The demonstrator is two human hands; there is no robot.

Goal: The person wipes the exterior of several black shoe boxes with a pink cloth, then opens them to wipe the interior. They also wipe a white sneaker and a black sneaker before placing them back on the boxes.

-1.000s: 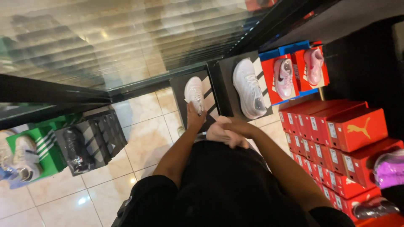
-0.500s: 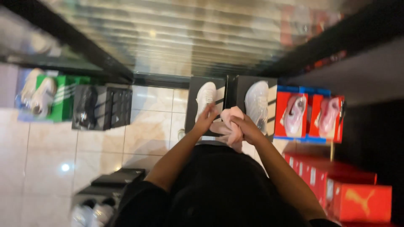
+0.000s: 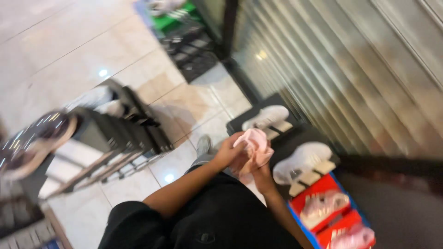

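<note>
Pink cloth (image 3: 253,146): a soft, crumpled pink piece, blurred, is held bunched at waist height over the tiled floor (image 3: 138,83), in front of the black top.
Left hand (image 3: 229,150): it is curled over the near side of the cloth, fingers bent and closed on the fabric.
Right hand (image 3: 258,171): it is closed from below and gripped on the lower fold; both hands are touching each other around the bundle.
Handling well: the cloth is best kept gathered in both palms, loose ends tucked in, so nothing trails.
White shoe (image 3: 302,159): it is set on a black box just beyond the hands; a second white shoe (image 3: 267,117) is set farther along.
Red boxes (image 3: 330,210): pale pink shoes are laid on them, near the picture's lower right corner.
Shutter (image 3: 341,69): ribbed metal is seen behind the display.
</note>
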